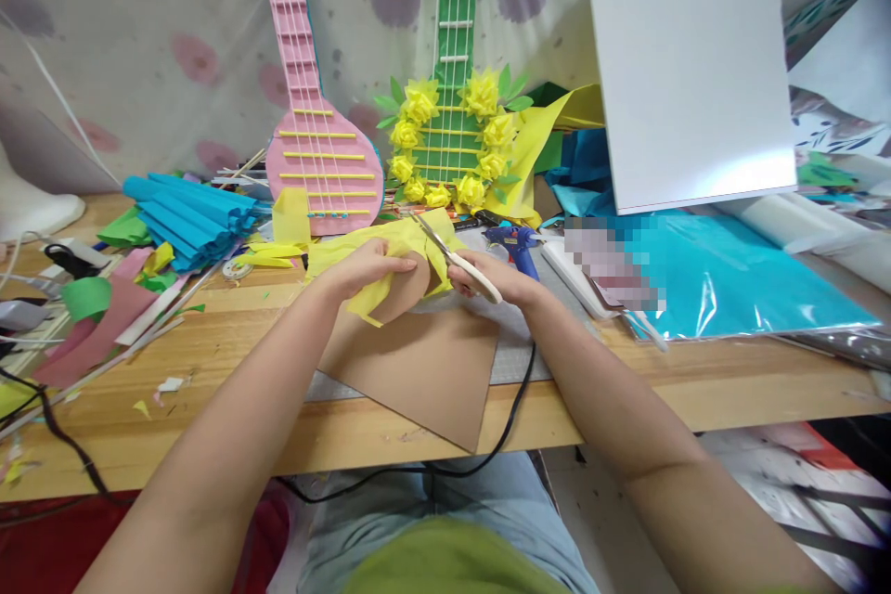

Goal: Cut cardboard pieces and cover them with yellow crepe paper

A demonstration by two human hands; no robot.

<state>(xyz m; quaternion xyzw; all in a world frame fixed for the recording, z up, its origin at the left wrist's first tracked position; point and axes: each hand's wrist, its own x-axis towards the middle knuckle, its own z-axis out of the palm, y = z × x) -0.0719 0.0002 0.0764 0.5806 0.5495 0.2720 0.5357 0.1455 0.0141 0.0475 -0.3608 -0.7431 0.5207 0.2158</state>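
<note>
Brown card (418, 362) underneath; left hand (366, 267) pinches yellow paper (362, 255), right hand (487, 274) grips half-hidden scissors (452, 258).

Matt yellow crepe paper (390, 252); brown cardboard (424, 362); wooden table (209, 362); metal scissors (452, 258).

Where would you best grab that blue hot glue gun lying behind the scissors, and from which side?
Probably by its handle, coming from the near right. The blue hot glue gun lies flat on the wooden table, and its blue grip angles toward the person, beside the right hand holding the white-handled scissors. Its black cord trails off the table edge, so lift gently. The left hand pinches yellow crepe paper.
</note>
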